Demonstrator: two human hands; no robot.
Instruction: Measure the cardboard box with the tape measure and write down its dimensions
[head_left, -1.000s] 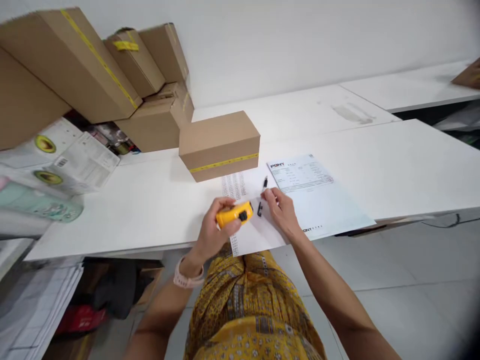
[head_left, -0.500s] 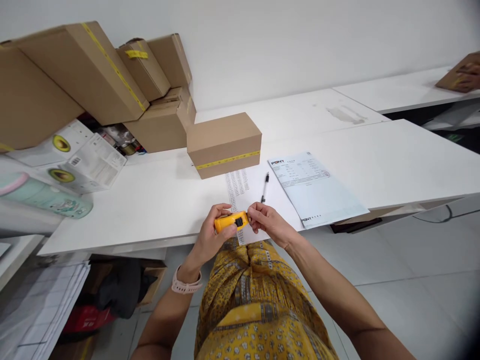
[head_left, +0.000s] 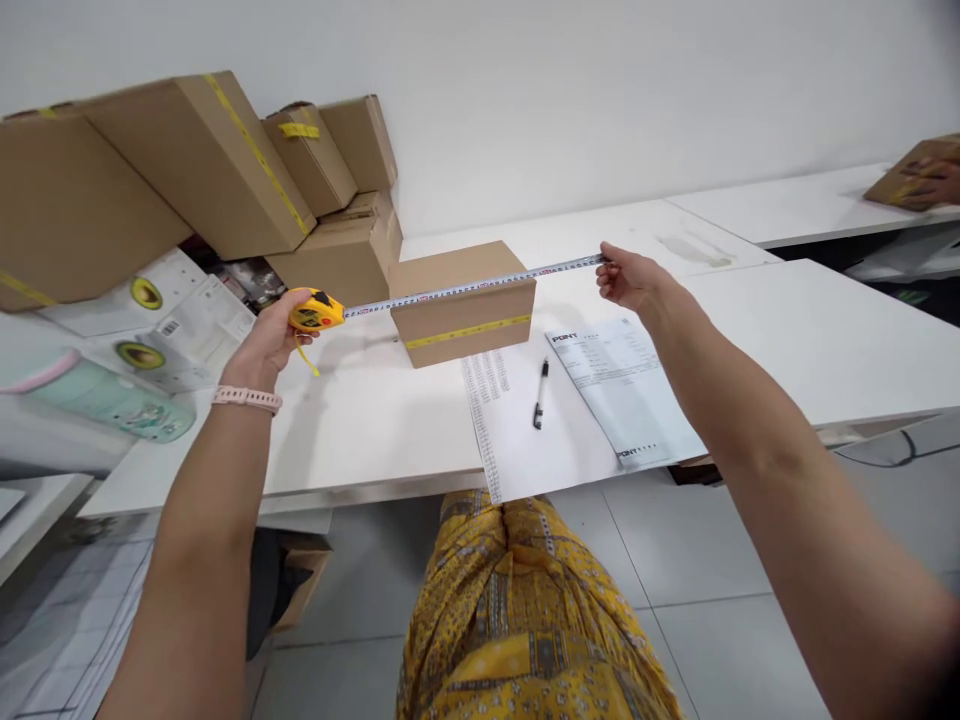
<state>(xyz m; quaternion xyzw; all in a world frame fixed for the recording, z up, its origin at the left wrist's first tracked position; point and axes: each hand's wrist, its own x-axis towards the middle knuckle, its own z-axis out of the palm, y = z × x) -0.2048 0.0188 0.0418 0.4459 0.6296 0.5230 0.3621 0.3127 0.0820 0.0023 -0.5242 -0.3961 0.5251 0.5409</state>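
Note:
My left hand point(head_left: 279, 325) is closed around the yellow case of a tape measure point(head_left: 318, 312), with a short yellow strap hanging below. From it the metal blade point(head_left: 559, 268) stretches to the right, passing across the view of the cardboard box point(head_left: 469, 330); whether it touches the box I cannot tell. My right hand point(head_left: 628, 275) pinches the blade's free end beyond the box's right side. Yellow tape runs along the front of this box. Nearer me lie a printed sheet point(head_left: 525, 450), a black-capped pen point(head_left: 541, 395) and a pale blue paper point(head_left: 626, 390) headed PONT.
Several cardboard boxes point(head_left: 202, 170) are stacked at the left, beside white avocado-printed packages point(head_left: 169, 320) and a mint bottle point(head_left: 112, 400). Another person's hand point(head_left: 937, 180) rests on a box point(head_left: 900, 175) at far right. The white table point(head_left: 360, 430) ends just before my legs.
My hands have moved forward and apart, drawing the blade out of the tape measure. It now spans past both sides of the box. The view has shifted slightly.

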